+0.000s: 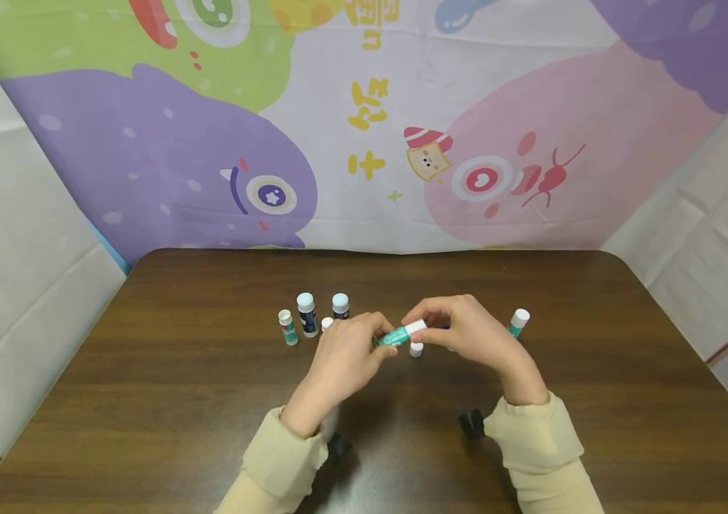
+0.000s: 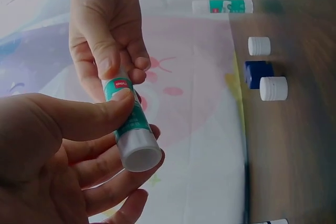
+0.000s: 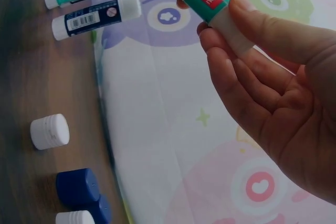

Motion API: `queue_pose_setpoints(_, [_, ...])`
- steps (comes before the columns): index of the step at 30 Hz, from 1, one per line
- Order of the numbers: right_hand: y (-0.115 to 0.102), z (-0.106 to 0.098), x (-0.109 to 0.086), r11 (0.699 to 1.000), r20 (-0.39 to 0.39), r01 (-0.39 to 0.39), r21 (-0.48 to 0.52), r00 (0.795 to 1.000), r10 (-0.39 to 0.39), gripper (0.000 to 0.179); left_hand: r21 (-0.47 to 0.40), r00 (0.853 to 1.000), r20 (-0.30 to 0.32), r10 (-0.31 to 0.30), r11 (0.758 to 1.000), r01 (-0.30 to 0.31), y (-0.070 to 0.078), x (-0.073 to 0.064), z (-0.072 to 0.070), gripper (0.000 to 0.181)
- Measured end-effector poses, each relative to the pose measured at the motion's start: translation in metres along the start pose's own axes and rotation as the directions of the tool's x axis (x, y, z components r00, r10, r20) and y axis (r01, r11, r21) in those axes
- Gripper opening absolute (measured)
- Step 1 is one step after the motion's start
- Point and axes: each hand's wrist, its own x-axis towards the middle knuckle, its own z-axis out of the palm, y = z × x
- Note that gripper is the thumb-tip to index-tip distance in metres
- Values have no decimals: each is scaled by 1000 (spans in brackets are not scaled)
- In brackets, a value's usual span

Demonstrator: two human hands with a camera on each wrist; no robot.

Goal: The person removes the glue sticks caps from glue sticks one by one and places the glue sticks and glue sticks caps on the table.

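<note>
Over the middle of the table, both hands share one green-and-white glue stick point(image 1: 395, 337). My left hand point(image 1: 350, 348) grips its green barrel between thumb and fingers. The right hand point(image 1: 469, 330) pinches the white end opposite, thumb on top and fingers beneath. In the left wrist view, the other end of the glue stick point(image 2: 131, 114) shows as a hollow white rim beyond the left fingers. A red label is visible on the barrel in the right wrist view. Below the hands lies a white cap point(image 1: 416, 350). Blue caps point(image 3: 77, 187) sit close by it.
Left of the hands stand a green glue stick point(image 1: 288, 328) and two navy ones point(image 1: 307, 318), point(image 1: 341, 305); another white top point(image 1: 327, 323) is partly hidden by the left hand. A green glue stick with a white cap point(image 1: 519, 321) stands to the right. A cartoon-print cloth point(image 1: 364, 214) hangs behind the table.
</note>
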Motion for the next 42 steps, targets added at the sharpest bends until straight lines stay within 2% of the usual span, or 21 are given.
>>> queue_pose_setpoints(7, [-2, -3, -1, 1000, 12, -6, 1, 1000, 5, 17, -12, 1000, 15, 1, 1000, -1, 2, 0, -4, 18])
queue_pose_setpoints(12, [-3, -5, -3, 1000, 28, -18, 18, 999, 18, 17, -23, 999, 47, 3, 1000, -2, 4, -1, -8, 16])
queue_pose_setpoints(19, [-4, -11, -7, 999, 47, -18, 44, 999, 16, 20, -24, 998, 65, 25, 999, -24, 7, -2, -12, 14])
queue_pose_setpoints(21, [-2, -15, -9, 1000, -3, -6, 6, 1000, 6, 19, -9, 997, 71, 25, 1000, -24, 6, -3, -14, 15])
queue_pose_setpoints(23, [2, -23, -14, 999, -90, -21, -33, 996, 18, 18, -21, 997, 77, -7, 1000, 8, 2, -4, -17, 14])
queue_pose_setpoints(26, [8, -35, -23, 993, -220, -77, -90, 974, 55, 17, -71, 997, 40, -70, 995, 73, -4, -5, -22, 15])
queue_pose_setpoints(28, [10, -38, -24, 990, -235, -102, -95, 969, 77, 18, -132, 994, 9, -107, 985, 108, -6, -5, -22, 15])
queue_pose_setpoints(33, [9, -25, -11, 989, -167, -105, -106, 982, 86, 19, -213, 992, -35, -117, 971, 107, -5, -1, -16, 17])
queue_pose_setpoints(37, [12, -12, -2, 983, -157, -135, -124, 981, 115, 18, -231, 991, -53, -121, 967, 105, -5, 1, -10, 18])
queue_pose_setpoints(42, [20, 4, 4, 973, -154, -138, -186, 982, 109, 18, -238, 993, -23, -112, 966, 103, -6, 3, -1, 19])
